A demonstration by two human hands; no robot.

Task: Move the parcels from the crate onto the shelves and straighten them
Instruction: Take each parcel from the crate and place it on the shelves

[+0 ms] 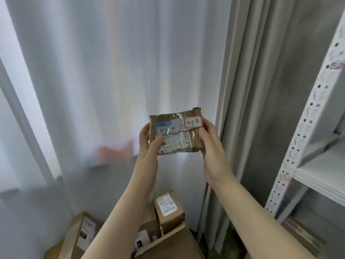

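Parcel (pixel 174 133), gripped at either end by your left hand (pixel 149 146) and right hand (pixel 211 148), is held up before the curtain (pixel 112 71) with its red-bordered sticker (pixel 193 122) facing you, apparently so you can read the code before choosing a spot on the shelves (pixel 324 172) at right.

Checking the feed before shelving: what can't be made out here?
Head view.
Label print on the parcel: too small, partly under the left hand.
Lower boxes: crossed by the forearms, cut by the bottom edge.
Shelf rack: cut by the right edge.
Orange shape: blurred behind the sheer curtain.
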